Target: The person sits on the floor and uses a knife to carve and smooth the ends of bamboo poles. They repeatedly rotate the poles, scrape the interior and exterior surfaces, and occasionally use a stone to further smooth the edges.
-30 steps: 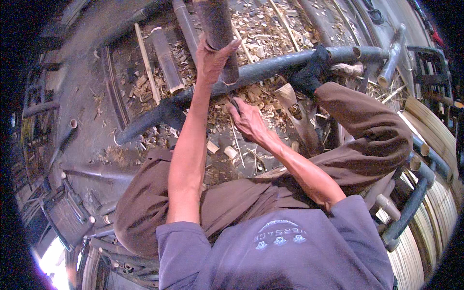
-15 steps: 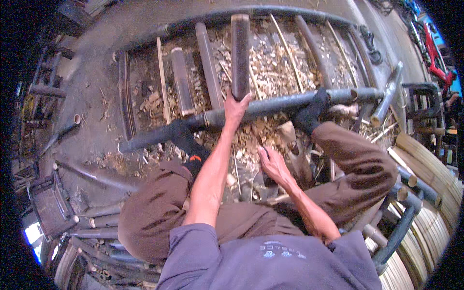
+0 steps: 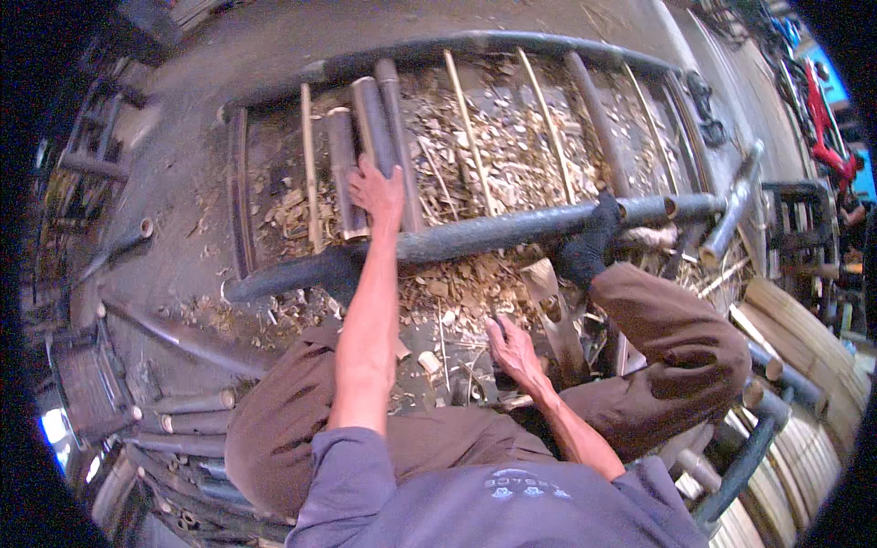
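Note:
A dark half-round bamboo piece [image 3: 370, 108] lies tilted inside the bamboo frame, between a shorter bamboo piece [image 3: 343, 151] and a thin rung [image 3: 399, 151]. My left hand [image 3: 378, 192] is around its near end, thumb on the right side, fingers reaching over toward the shorter piece. Close to my lap, my right hand [image 3: 514, 352] is closed around a slim dark tool [image 3: 498, 321]; only a bit of it shows and its kind is unclear. The near pole [image 3: 502, 222] of the frame runs across in front of me, with my feet against it.
Wood shavings [image 3: 512, 128] cover the floor within the frame. The far pole [image 3: 438, 43] closes it at the back. Pale slats [image 3: 804, 352] are stacked at the right, dark poles [image 3: 196, 402] lie at the left, and a pair of sandals [image 3: 703, 110] sits beyond the frame's right end.
My left hand has moved left and lowered the bamboo piece from above the frame's middle to beside the shorter piece. My right hand has drawn slightly nearer to my lap.

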### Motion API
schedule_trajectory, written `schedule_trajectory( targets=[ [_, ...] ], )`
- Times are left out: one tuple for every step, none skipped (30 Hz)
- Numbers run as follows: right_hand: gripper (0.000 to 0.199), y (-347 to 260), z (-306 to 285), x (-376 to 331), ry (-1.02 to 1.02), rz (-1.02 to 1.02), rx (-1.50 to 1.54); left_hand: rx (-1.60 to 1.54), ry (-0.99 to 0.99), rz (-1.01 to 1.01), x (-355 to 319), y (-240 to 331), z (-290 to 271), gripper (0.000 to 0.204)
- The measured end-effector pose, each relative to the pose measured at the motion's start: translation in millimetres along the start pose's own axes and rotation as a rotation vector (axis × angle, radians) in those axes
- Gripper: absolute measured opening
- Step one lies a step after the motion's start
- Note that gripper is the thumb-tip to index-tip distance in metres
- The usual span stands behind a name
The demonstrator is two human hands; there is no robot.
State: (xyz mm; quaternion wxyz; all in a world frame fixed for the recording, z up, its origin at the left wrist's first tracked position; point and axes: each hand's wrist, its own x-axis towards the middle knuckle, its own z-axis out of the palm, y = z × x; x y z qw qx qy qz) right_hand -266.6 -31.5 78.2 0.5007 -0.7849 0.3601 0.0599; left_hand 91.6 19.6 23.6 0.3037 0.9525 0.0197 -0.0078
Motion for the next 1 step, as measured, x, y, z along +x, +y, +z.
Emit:
schedule_trajectory(
  targets=[
    [0.034,-10.6,-5.6,-0.4,-0.034,0.031,0.043,0.058,0.07,0.132,-12.2,12.3,-6.5,0.091]
  ],
)
